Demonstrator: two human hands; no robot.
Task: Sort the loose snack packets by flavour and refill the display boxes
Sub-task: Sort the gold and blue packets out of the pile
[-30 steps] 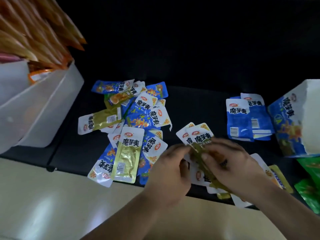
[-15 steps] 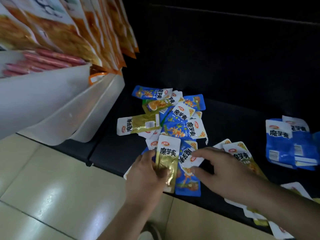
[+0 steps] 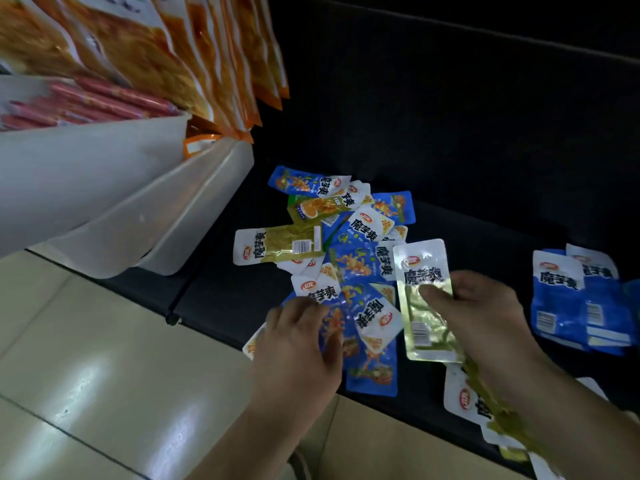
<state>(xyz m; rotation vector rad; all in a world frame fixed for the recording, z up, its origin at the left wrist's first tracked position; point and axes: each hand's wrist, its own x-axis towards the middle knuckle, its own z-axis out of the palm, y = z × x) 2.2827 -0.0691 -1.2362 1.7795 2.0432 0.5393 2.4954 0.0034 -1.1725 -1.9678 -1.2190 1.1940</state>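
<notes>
Lifting clear of the mixed pile [image 3: 353, 237], the gold packet [image 3: 420, 268] has passed from the left hand [image 3: 298, 344] to the right hand [image 3: 485, 317], pinched under its thumb — the left now rests loosely on blue packets [image 3: 372, 362], gripping nothing. One flavour pulled; plenty unsorted.

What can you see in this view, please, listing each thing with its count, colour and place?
loose pile: many packets, blue and gold mixed, shelf centre
gold packet: one, gold-white, held at pile's right edge
blue stack: at least two, blue-white, shelf right
gold stack: several, gold-white, partly hidden under right forearm
bins: at least two, white, upper left
hanging bags: several, orange, top left
sausage sticks: several, red, at left bin's top
shelf: one, black
floor: beige tiles, lower left
left grip: bare hand, rests on pile
right grip: bare hand, pinches gold packet
</notes>
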